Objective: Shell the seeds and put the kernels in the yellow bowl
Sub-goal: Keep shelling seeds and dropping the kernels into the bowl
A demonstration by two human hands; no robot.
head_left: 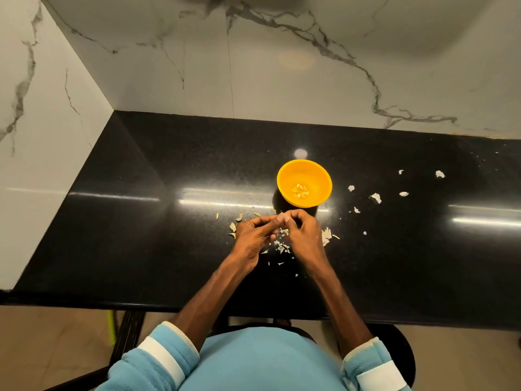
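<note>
A yellow bowl [315,176] stands on the black counter, with several pale kernels [300,191] at its bottom. Just in front of it my left hand [253,235] and my right hand [301,235] meet, fingertips together. Both pinch a small seed that the fingers almost hide. Broken shell pieces [282,245] lie on the counter under and between my hands.
More shell scraps [375,197] are scattered to the right of the bowl, and a few [233,227] lie left of my left hand. The black counter [141,221] meets marble walls at the back and the left. A dark stool is under me.
</note>
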